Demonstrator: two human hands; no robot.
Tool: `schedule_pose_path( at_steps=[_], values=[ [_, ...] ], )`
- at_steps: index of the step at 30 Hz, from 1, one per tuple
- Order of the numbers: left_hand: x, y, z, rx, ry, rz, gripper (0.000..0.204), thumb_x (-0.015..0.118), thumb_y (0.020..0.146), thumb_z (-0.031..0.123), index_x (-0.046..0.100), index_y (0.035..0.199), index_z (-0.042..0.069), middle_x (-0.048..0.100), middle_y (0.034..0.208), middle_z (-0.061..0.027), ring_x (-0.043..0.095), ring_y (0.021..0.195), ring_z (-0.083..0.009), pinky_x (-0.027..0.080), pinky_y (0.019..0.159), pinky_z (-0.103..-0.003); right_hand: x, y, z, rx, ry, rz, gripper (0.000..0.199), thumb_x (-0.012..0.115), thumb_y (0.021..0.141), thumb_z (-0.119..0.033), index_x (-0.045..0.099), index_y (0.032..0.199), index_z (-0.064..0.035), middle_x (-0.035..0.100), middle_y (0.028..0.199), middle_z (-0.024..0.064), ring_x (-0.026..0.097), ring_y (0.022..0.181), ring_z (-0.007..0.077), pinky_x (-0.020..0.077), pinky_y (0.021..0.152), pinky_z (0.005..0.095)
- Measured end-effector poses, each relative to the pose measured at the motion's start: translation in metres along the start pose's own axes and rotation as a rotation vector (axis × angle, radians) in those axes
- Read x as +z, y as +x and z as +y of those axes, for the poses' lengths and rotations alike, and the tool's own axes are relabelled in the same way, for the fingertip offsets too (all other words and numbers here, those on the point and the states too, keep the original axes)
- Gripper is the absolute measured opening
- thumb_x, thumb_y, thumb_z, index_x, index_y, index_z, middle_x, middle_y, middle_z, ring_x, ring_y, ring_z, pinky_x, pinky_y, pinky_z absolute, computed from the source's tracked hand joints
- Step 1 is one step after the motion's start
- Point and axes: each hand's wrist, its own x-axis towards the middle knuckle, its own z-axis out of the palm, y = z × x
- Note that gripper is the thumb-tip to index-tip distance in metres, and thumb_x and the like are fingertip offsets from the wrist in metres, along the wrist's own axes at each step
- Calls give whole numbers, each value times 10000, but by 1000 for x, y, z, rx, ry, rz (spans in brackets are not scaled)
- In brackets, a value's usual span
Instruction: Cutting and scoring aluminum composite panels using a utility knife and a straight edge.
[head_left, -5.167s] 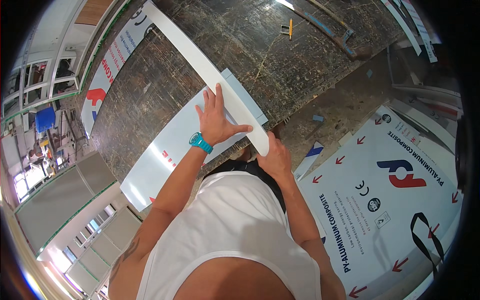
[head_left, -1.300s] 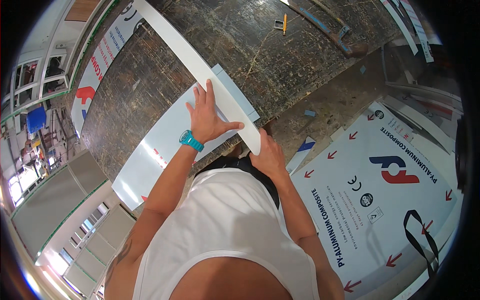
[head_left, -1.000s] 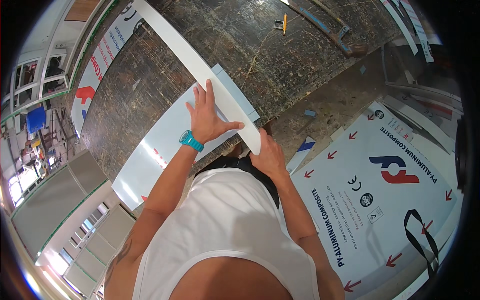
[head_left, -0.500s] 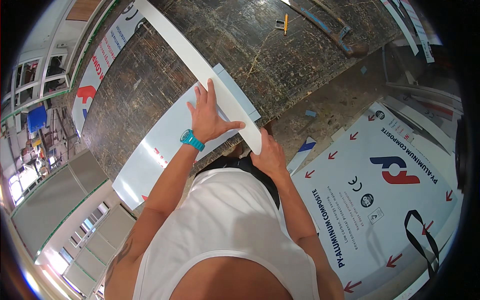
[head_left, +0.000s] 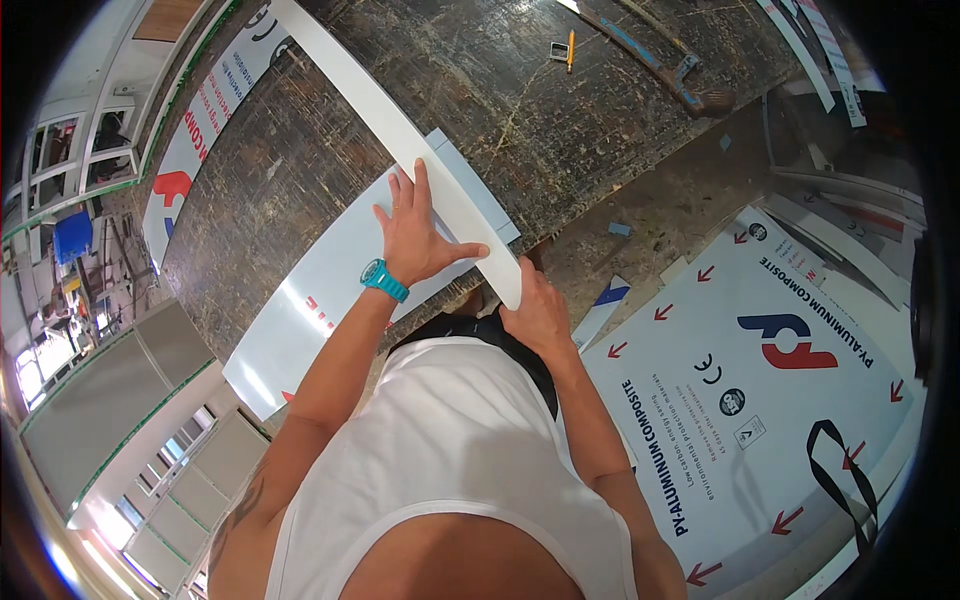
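Note:
A long white strip (head_left: 350, 80) lies as a straight edge across a pale sheet panel (head_left: 330, 290) on the dark scratched workbench (head_left: 480, 70). My left hand (head_left: 418, 235), with a turquoise watch on the wrist, presses flat with spread fingers on the strip and the panel beneath it. Its thumb points toward the near end of the strip. My right hand (head_left: 535, 312) is at the bench's near edge, closed around the strip's near end; whether it also holds a small tool is hidden.
A pencil (head_left: 570, 48), a small sharpener-like item (head_left: 558, 50) and a long blue-handled clamp (head_left: 660, 65) lie at the bench's far side. Large white printed panels (head_left: 760, 370) cover the floor to my right. Another printed panel (head_left: 200, 130) leans at the bench's left.
Almost nothing differs. My left hand stays flat on the strip and my right hand stays at its near end; the view shifted very slightly.

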Motion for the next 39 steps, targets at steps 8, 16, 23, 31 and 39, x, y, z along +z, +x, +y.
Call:
schedule_pose_path(
  at_steps=[8,16,23,31,39],
  values=[
    [-2,-1,2,-1,-11,32,1626,948,468,734,131,1662,-8,250,1669,-339,151,1561,-553,185,1135,-777,1,0,0,21,11,-26,639,709,766,-67,493,1366,-29,716,1089,274,698,935,503,562,761,558],
    [-12,0,15,-43,51,-1,1599,930,494,733,115,1670,18,168,1676,-368,143,1556,-558,167,1155,-769,-9,-1,-6,8,-35,-42,677,790,749,-169,519,1359,-54,724,1073,238,703,935,464,563,790,529],
    [-23,6,29,-19,238,14,1538,933,512,697,206,1621,-83,152,1677,-373,143,1562,-541,166,1209,-713,-95,38,5,-120,-135,358,545,794,827,-374,659,1245,-51,700,991,182,659,830,387,549,765,439],
    [-31,12,38,-24,255,-59,1503,928,525,676,244,1568,-161,161,1664,-392,154,1569,-518,178,1240,-653,-210,201,39,-170,-107,664,329,709,928,-294,720,1151,-53,711,902,146,672,814,370,540,759,461],
    [-38,15,42,-14,228,-49,1481,934,535,649,248,1555,-178,168,1652,-407,155,1572,-512,184,1253,-619,-311,364,64,-120,-518,725,417,596,921,-190,635,1318,-68,630,1316,217,629,1083,443,527,944,515]
  ],
)
